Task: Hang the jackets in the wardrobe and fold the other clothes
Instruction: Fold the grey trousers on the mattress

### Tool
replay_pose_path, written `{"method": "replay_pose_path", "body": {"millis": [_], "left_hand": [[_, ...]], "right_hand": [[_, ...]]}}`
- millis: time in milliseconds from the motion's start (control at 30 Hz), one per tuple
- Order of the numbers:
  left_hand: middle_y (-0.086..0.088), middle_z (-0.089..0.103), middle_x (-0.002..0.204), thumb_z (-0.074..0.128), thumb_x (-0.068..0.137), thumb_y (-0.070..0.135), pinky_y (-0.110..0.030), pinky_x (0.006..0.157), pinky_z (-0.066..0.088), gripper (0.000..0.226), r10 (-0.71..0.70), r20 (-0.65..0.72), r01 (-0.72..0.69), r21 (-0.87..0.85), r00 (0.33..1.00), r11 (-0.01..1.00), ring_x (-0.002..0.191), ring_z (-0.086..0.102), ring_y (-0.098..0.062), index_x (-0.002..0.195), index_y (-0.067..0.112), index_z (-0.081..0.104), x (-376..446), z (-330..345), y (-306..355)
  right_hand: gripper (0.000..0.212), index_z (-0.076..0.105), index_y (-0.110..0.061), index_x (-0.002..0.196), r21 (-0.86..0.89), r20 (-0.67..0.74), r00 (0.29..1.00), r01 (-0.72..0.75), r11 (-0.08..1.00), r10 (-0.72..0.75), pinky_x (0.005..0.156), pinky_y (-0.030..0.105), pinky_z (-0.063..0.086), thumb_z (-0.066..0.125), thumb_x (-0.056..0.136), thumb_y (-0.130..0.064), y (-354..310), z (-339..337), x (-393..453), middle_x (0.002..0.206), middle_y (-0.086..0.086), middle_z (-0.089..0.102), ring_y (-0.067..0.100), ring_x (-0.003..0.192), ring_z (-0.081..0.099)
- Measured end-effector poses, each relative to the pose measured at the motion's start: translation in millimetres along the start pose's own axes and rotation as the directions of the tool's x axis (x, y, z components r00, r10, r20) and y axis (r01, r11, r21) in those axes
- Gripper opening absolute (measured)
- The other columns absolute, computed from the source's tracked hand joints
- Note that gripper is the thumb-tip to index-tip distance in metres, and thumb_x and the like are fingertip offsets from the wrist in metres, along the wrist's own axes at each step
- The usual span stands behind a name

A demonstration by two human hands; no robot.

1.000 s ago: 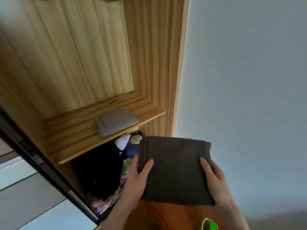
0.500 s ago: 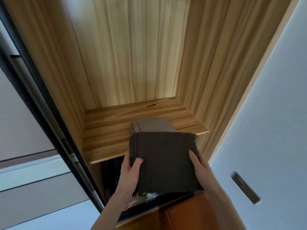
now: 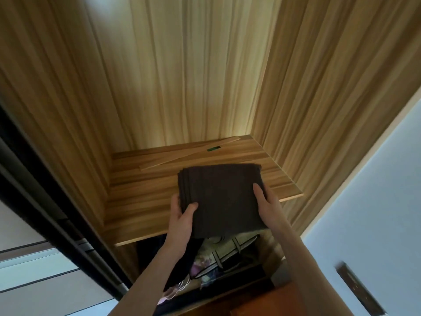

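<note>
- Now, inside the open wardrobe (image 3: 319, 92), I am watching both hands carrying a folded dark garment (image 3: 222, 199) over the wooden shelf (image 3: 136, 201).
- I am seeing the left hand (image 3: 182, 221) gripping the garment's near left corner, thumb curled on top and fingers tucked under the stacked edges.
- I am seeing the right hand (image 3: 265, 206) holding the right edge, thumb lying along the top face; its other fingers are hiding beneath the cloth, so I cannot tell how they are lying.
- Most of the garment is sitting above the shelf board, with its near edge overhanging the shelf's front lip; whether its far end is touching the wood I cannot tell.
- A loose wooden strip (image 3: 189, 156) with a small green tag (image 3: 213, 148) is lying diagonally across the back of the shelf, just beyond the garment's far edge.
- Below the shelf, mixed clothes (image 3: 218, 258) are lying in the lower compartment, with a dark item hanging beside the left forearm.
- I am judging the step in hand to be stowing a finished fold, not hanging a jacket.
- I am expecting the next move to call for lowering the bundle flat, sliding it fully past the lip, then easing both hands out sideways so the layers are not dragging open.
</note>
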State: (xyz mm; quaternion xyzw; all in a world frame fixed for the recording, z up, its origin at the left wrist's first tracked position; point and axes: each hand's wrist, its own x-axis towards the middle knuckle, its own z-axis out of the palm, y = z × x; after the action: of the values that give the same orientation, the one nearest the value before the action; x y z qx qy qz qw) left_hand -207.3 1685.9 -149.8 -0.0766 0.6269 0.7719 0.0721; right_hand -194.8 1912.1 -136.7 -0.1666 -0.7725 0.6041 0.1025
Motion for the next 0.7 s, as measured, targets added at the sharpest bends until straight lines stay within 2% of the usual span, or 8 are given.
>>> {"method": "replay_pose_path", "body": {"millis": [67, 133, 200, 300, 400, 533, 633, 700], "left_hand": [[0.004, 0.063, 0.122, 0.055, 0.105, 0.013, -0.026, 0.078, 0.051, 0.03, 0.028, -0.021, -0.027, 0.051, 0.999, 0.998, 0.104, 0.063, -0.011, 0.12, 0.038, 0.052, 18.4, 9.2, -1.1], [0.006, 0.061, 0.124, 0.053, 0.106, 0.015, -0.031, 0.084, 0.05, 0.03, 0.037, -0.045, -0.032, 0.093, 0.998, 0.995, 0.103, 0.06, -0.009, 0.123, 0.039, 0.049, 37.0, 18.5, -1.6], [0.007, 0.056, 0.123, 0.053, 0.105, 0.016, -0.034, 0.09, 0.044, 0.036, 0.023, -0.062, -0.014, 0.134, 0.998, 0.991, 0.101, 0.056, -0.008, 0.133, 0.037, 0.043, 56.0, 27.0, -3.6], [0.007, 0.053, 0.124, 0.055, 0.104, 0.014, -0.035, 0.094, 0.042, 0.049, 0.011, -0.075, 0.002, 0.178, 0.997, 0.984, 0.109, 0.053, -0.015, 0.147, 0.031, 0.039, 81.8, 35.9, -6.6], [0.01, 0.056, 0.123, 0.056, 0.103, 0.011, -0.038, 0.102, 0.046, 0.053, 0.016, -0.07, -0.001, 0.21, 0.997, 0.978, 0.117, 0.054, -0.017, 0.149, 0.032, 0.04, 106.3, 39.0, -15.1], [0.002, 0.053, 0.14, 0.057, 0.102, 0.01, -0.045, 0.113, 0.044, 0.06, -0.022, -0.08, 0.04, 0.231, 0.997, 0.972, 0.124, 0.053, -0.02, 0.154, 0.032, 0.037, 129.1, 38.6, -28.8], [0.005, 0.05, 0.137, 0.056, 0.103, 0.01, -0.051, 0.117, 0.041, 0.062, -0.072, -0.079, 0.089, 0.229, 0.994, 0.969, 0.127, 0.051, -0.021, 0.156, 0.034, 0.033, 137.3, 36.3, -38.1], [0.005, 0.051, 0.135, 0.056, 0.104, 0.012, -0.052, 0.117, 0.041, 0.063, -0.102, -0.084, 0.12, 0.244, 0.991, 0.962, 0.129, 0.05, -0.022, 0.158, 0.034, 0.031, 142.8, 33.5, -44.2]], "right_hand": [[0.035, 0.064, -0.018, 0.135, -0.055, 0.007, 0.999, 0.039, 0.998, -0.038, 0.093, 0.015, 0.05, 0.045, 0.111, -0.034, 5.6, 2.5, 30.2, 0.116, -0.009, 0.071, 0.002, 0.106, 0.064], [0.038, 0.064, -0.02, 0.137, -0.077, 0.036, 0.998, 0.047, 0.996, -0.045, 0.108, 0.035, 0.049, 0.046, 0.11, -0.04, 16.8, 5.3, 60.1, 0.122, -0.008, 0.071, 0.009, 0.115, 0.064], [0.039, 0.063, -0.024, 0.137, -0.095, 0.069, 0.997, 0.044, 0.995, -0.037, 0.112, 0.042, 0.047, 0.045, 0.109, -0.044, 26.2, 8.1, 84.6, 0.125, -0.008, 0.071, 0.011, 0.119, 0.064], [0.037, 0.06, -0.026, 0.138, -0.098, 0.085, 0.995, 0.059, 0.993, -0.05, 0.112, 0.042, 0.046, 0.044, 0.109, -0.043, 32.5, 13.7, 110.9, 0.127, -0.008, 0.068, 0.012, 0.119, 0.062], [0.034, 0.059, -0.025, 0.133, -0.108, 0.115, 0.993, 0.016, 0.994, -0.004, 0.104, 0.035, 0.045, 0.041, 0.11, -0.043, 36.1, 17.8, 133.2, 0.117, -0.012, 0.064, 0.008, 0.111, 0.06], [0.046, 0.056, -0.017, 0.143, -0.18, 0.114, 0.993, -0.022, 0.983, 0.043, 0.114, 0.044, 0.042, 0.04, 0.11, -0.045, 50.6, 26.1, 162.3, 0.133, 0.004, 0.063, 0.024, 0.125, 0.058], [0.049, 0.048, -0.017, 0.152, -0.219, 0.135, 0.987, -0.056, 0.974, 0.087, 0.12, 0.045, 0.035, 0.039, 0.111, -0.043, 64.3, 33.3, 172.4, 0.143, 0.006, 0.057, 0.026, 0.134, 0.052], [0.048, 0.047, -0.018, 0.153, -0.222, 0.146, 0.984, -0.063, 0.973, 0.097, 0.119, 0.041, 0.036, 0.039, 0.111, -0.04, 73.6, 36.6, 175.9, 0.141, 0.004, 0.057, 0.024, 0.134, 0.051]]}}
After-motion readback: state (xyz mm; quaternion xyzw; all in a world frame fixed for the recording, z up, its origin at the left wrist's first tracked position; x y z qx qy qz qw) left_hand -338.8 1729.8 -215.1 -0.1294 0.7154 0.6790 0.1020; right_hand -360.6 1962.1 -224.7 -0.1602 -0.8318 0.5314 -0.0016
